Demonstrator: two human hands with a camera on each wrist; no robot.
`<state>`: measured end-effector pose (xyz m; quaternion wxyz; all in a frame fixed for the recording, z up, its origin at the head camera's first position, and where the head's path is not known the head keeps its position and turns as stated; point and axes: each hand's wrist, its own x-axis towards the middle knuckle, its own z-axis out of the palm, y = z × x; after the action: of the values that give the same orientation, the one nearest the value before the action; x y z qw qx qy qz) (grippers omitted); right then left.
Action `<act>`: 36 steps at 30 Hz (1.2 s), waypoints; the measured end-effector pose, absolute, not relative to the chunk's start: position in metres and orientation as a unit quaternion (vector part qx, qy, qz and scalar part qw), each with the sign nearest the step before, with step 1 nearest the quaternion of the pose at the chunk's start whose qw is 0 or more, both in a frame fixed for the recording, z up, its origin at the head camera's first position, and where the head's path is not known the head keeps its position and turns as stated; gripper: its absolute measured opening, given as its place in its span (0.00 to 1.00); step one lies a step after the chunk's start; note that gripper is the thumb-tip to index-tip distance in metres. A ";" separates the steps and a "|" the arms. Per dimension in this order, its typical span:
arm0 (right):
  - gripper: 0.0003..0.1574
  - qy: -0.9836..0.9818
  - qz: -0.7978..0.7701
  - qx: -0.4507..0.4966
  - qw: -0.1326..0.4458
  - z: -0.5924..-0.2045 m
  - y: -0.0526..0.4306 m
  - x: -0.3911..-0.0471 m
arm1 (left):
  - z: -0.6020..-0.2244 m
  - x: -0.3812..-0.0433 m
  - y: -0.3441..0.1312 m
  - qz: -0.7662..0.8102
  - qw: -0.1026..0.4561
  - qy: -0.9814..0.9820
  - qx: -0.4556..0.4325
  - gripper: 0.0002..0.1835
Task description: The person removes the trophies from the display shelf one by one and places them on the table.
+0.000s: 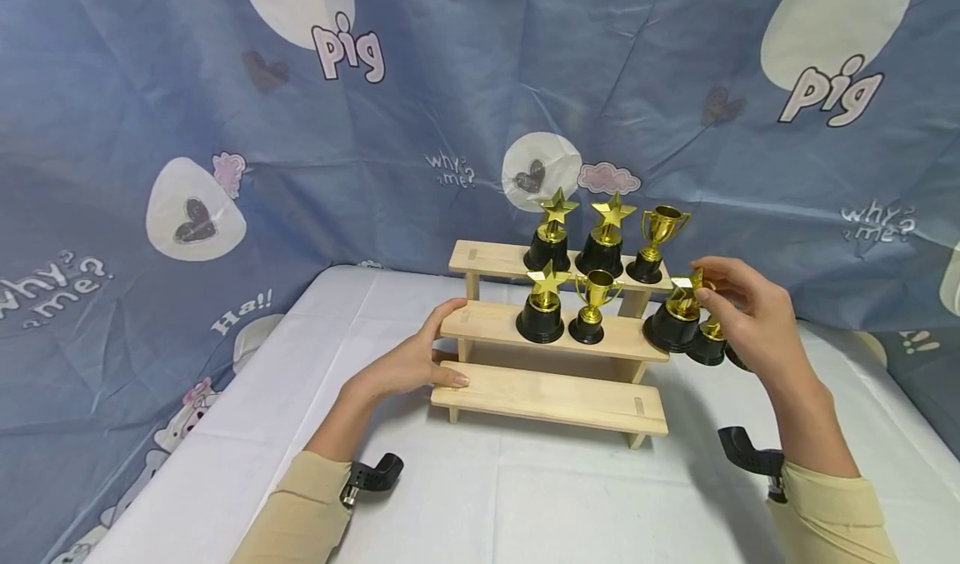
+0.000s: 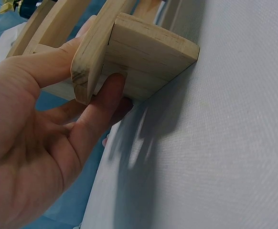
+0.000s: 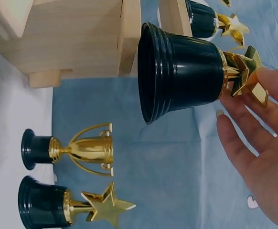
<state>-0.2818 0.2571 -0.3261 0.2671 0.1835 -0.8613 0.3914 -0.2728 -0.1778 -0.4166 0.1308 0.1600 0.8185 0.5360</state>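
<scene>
A three-step wooden display stand (image 1: 547, 393) is on the table. My left hand (image 1: 405, 368) grips its left end, the thumb lying on the lowest step; in the left wrist view the fingers touch the side support (image 2: 139, 52). By its gold star, my right hand (image 1: 750, 310) pinches a star trophy (image 1: 670, 328) beside the right end of the middle step. The right wrist view shows that trophy's black base (image 3: 187, 71) tilted on its side in the picture, apart from the table. The middle step carries a star trophy (image 1: 543, 310) and a cup trophy (image 1: 592, 306).
On the top step are two star trophies, one at the left (image 1: 551, 243), one in the middle (image 1: 603, 243), and a cup trophy (image 1: 654, 243). Right of the stand, another cup trophy (image 3: 89, 148) and star trophy (image 3: 77, 205) stand on the white tablecloth (image 1: 555, 506). A blue patterned cloth (image 1: 412, 89) hangs behind.
</scene>
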 end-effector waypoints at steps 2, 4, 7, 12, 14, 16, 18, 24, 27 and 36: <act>0.19 -0.863 0.391 0.174 0.270 -0.326 0.259 -0.282 | -0.416 -0.273 -0.178 0.533 0.128 0.820 0.162 0.63; 0.19 -0.863 0.391 0.166 0.271 -0.326 0.261 -0.282 | -0.416 -0.273 -0.177 0.533 0.128 0.821 0.162 0.63; 0.20 -0.864 0.391 0.159 0.274 -0.326 0.263 -0.283 | -0.416 -0.272 -0.178 0.531 0.127 0.822 0.162 0.63; 0.22 -0.865 0.388 0.154 0.279 -0.327 0.265 -0.285 | -0.416 -0.272 -0.178 0.527 0.124 0.825 0.161 0.63; 0.22 -0.865 0.388 0.152 0.281 -0.327 0.266 -0.286 | -0.416 -0.272 -0.178 0.525 0.122 0.827 0.160 0.63; 0.22 -0.866 0.386 0.148 0.282 -0.328 0.267 -0.287 | -0.417 -0.273 -0.178 0.524 0.121 0.827 0.160 0.63; 0.22 -0.867 0.386 0.142 0.281 -0.329 0.268 -0.287 | -0.417 -0.273 -0.178 0.525 0.121 0.827 0.161 0.63; 0.20 -0.875 0.377 0.126 0.274 -0.333 0.272 -0.291 | -0.417 -0.273 -0.178 0.527 0.123 0.825 0.162 0.63; 0.20 -0.880 0.371 0.122 0.270 -0.336 0.274 -0.293 | -0.417 -0.273 -0.178 0.528 0.125 0.824 0.161 0.64; 0.20 -0.899 0.351 0.112 0.238 -0.344 0.277 -0.298 | -0.416 -0.273 -0.178 0.535 0.131 0.819 0.161 0.64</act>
<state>-0.2982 0.2772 -0.3443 0.2378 0.1121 -0.8988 0.3507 -0.2733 -0.1784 -0.4163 0.1308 0.1612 0.8192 0.5347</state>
